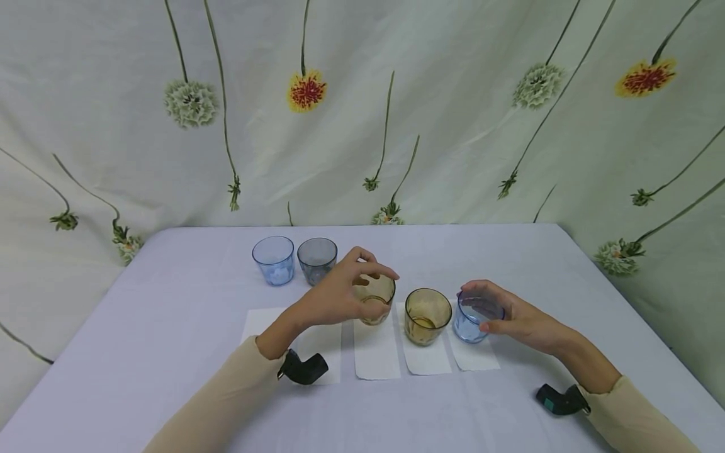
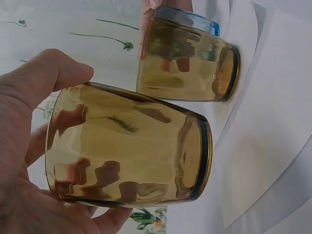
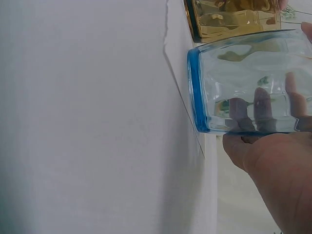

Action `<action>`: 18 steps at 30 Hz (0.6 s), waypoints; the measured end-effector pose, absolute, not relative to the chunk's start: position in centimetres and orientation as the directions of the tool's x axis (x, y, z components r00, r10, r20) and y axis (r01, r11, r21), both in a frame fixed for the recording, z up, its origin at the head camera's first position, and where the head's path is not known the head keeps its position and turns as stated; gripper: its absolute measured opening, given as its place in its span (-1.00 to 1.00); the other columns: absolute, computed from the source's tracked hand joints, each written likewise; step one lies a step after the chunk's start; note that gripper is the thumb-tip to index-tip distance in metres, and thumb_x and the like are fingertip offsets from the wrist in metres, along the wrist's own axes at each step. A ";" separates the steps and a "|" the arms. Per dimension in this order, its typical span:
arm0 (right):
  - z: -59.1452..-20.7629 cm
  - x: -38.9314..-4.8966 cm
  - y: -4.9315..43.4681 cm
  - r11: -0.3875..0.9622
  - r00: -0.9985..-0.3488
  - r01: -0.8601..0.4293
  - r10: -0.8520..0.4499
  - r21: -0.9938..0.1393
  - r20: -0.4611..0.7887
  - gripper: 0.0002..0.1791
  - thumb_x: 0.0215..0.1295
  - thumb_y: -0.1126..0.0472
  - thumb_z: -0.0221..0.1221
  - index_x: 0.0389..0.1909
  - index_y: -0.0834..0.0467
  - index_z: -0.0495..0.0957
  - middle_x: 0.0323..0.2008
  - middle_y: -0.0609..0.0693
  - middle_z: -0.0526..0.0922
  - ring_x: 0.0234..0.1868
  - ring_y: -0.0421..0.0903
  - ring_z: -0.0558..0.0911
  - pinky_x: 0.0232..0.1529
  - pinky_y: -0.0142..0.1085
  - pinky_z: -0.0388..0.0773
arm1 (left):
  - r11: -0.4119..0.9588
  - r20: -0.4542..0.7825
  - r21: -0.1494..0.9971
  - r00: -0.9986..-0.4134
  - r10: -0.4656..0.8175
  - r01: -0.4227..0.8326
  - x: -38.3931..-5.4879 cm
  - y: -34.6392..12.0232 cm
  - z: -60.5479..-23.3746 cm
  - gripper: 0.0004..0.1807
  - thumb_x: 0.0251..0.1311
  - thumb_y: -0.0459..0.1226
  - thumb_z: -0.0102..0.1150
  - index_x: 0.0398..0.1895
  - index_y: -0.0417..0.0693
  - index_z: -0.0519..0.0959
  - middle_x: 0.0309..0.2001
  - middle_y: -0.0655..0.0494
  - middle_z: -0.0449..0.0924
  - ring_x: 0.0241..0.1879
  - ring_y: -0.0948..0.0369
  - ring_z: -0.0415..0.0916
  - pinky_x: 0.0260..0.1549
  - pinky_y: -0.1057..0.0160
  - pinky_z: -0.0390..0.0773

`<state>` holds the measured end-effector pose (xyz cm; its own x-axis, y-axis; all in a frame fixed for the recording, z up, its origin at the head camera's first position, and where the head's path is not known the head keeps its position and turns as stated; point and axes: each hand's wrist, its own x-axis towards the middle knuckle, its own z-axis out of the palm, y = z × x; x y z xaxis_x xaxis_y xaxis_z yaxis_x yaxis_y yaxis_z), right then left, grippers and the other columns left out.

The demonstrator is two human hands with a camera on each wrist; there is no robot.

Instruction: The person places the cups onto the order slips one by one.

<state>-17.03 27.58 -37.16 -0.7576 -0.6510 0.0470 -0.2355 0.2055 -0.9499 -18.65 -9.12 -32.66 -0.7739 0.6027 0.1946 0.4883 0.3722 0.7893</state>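
Observation:
My left hand (image 1: 334,292) grips an amber glass (image 1: 378,291) (image 2: 131,151) by its sides, thumb and fingers spread around the rim end. The base of that glass is close over a white paper strip (image 1: 376,355). At the right, my right hand (image 1: 529,321) holds a clear blue glass (image 1: 467,327) (image 3: 253,83) between thumb and fingers, its base right at another paper strip (image 1: 476,357). A second amber glass (image 1: 427,314) stands upright between the two hands, on its own strip (image 1: 427,362), with no hand on it.
Farther back on the left, a blue glass (image 1: 274,261) and a grey glass (image 1: 316,255) stand side by side on the white-covered table (image 1: 170,302). More paper (image 1: 260,318) lies under and beside my left forearm. Behind the table hangs a flower-print cloth (image 1: 453,94).

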 end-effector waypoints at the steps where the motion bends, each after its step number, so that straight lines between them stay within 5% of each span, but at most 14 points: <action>1: -37.2 -17.0 27.6 0.206 -0.757 -0.235 -0.651 -0.950 0.046 -0.36 0.37 0.40 0.16 0.41 0.24 0.17 0.37 0.42 0.21 0.37 -0.22 0.37 0.30 -0.57 0.27 | 0.370 0.193 0.792 -0.775 0.602 0.485 -18.6 -9.1 -32.7 -0.57 0.08 -0.21 0.44 0.06 0.28 0.66 0.05 0.09 0.26 0.13 0.11 0.41 0.23 0.06 0.48; 18: -37.3 -17.1 27.7 0.196 -0.751 -0.236 -0.659 -0.952 0.050 -0.36 0.38 0.41 0.15 0.42 0.25 0.16 0.37 0.37 0.23 0.37 -0.22 0.36 0.31 -0.55 0.27 | 0.324 0.229 0.786 -0.734 0.640 0.527 -17.7 -9.5 -33.7 -0.58 0.10 -0.23 0.40 0.07 0.20 0.63 0.11 0.28 0.54 0.13 0.14 0.46 0.10 0.01 0.54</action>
